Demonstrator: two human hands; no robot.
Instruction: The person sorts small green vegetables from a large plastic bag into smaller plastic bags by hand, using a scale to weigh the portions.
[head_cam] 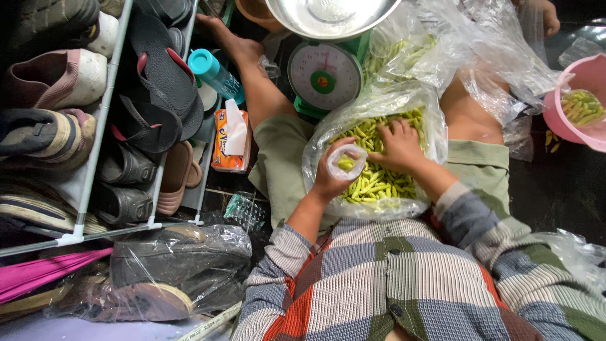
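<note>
A large clear plastic bag point(328, 136) full of small yellow-green pods point(379, 186) rests on my lap. My left hand point(329, 180) holds a small clear bag point(347, 161) with a few pods inside, at the big bag's left edge. My right hand point(399, 146) is pressed down into the pile of pods, fingers spread among them.
A green dial scale point(324, 77) with a steel pan point(328, 16) stands beyond my knees. A pink bowl point(584, 79) of pods sits at right. A shoe rack point(95, 126), teal bottle point(216, 74), tissue pack point(231, 140) and bagged shoes point(170, 265) crowd the left.
</note>
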